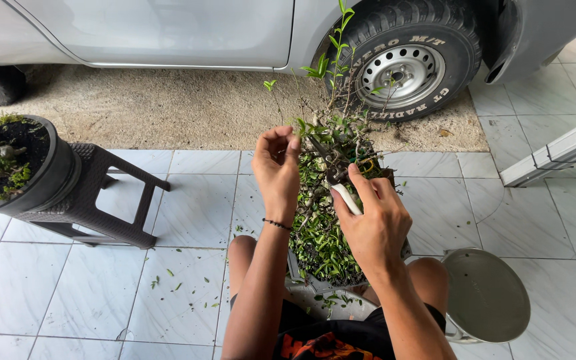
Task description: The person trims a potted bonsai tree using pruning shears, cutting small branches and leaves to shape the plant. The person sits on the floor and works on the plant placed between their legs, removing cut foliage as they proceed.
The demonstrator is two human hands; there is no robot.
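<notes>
Bonsai (325,220) in a dark pot, propped between the knees, low over white floor tiles (188,220). Left hand (277,167), above the bonsai's left side, pinching a leafy twig tip between thumb and fingers, wrist bent upward. Right hand (371,223), over the bonsai's right side, closed around white-handled pruning shears (343,187), blades aimed into the crown. Best done by steadying the twig and cutting just above a leaf. Right of the bonsai, round metal lid (487,293); left, plastic stool (101,200) bearing another potted plant (8,167); beyond, car wheel (405,63).
</notes>
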